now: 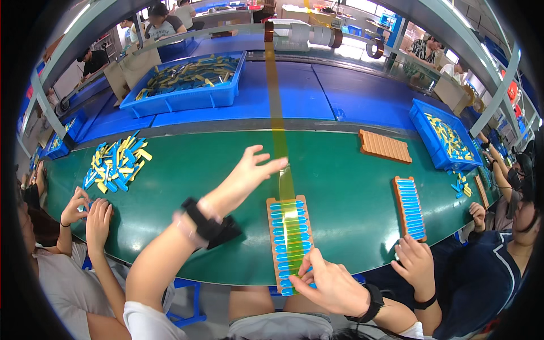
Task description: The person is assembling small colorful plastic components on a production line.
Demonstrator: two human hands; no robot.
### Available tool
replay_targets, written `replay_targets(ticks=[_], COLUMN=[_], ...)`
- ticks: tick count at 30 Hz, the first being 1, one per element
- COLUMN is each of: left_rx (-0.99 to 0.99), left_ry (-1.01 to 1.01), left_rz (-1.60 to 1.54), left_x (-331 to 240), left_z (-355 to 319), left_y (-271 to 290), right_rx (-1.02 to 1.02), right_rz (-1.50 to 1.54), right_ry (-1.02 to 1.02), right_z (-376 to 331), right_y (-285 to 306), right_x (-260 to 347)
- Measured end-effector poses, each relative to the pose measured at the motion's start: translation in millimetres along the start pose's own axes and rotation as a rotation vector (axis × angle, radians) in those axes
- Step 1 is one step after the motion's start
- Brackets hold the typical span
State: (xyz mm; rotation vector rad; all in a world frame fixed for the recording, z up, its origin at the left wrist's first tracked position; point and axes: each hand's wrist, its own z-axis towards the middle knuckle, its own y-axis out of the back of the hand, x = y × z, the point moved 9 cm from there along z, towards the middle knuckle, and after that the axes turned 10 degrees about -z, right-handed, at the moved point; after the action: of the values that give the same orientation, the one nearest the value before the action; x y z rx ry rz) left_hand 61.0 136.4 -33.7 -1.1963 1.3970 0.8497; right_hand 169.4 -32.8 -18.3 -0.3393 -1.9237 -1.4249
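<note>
A strip of amber, see-through tape (276,102) runs down from a roll (268,32) on the overhead bar. It lies lengthwise over an orange-brown slotted rack (272,200) in front of me. Rows of slim blue pieces (279,232) fill the rack's slots. At the rack's near end, my right hand (334,288) pinches the tape between thumb and fingers. Farther out, my left hand (249,173) reaches over the table with its fingers apart. Its fingertips are at the tape's left edge, beyond the rack; whether they touch the tape I cannot tell.
Loose blue and yellow pieces (116,163) are heaped at left. Blue bins (170,103) (436,147) hold more. An unfilled rack (385,146) and a filled rack (409,208) lie right on the green table (340,187). Co-workers' hands (416,260) (93,215) are on both sides.
</note>
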Motion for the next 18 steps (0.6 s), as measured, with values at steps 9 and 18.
replay_targets(ticks=[9,18], left_rx=[0.179,0.125], left_ry=[-0.027,-0.14], left_rz=[-0.129,-0.032], left_x=[24.0,26.2], left_z=[46.0,40.5], left_y=[-21.8,-17.2], right_rx=[0.043,-0.082], right_rz=[-0.088,-0.274], right_ry=[0.006,0.002], right_z=[18.9,116.8], right_y=[5.1,35.6], right_x=[6.5,1.8])
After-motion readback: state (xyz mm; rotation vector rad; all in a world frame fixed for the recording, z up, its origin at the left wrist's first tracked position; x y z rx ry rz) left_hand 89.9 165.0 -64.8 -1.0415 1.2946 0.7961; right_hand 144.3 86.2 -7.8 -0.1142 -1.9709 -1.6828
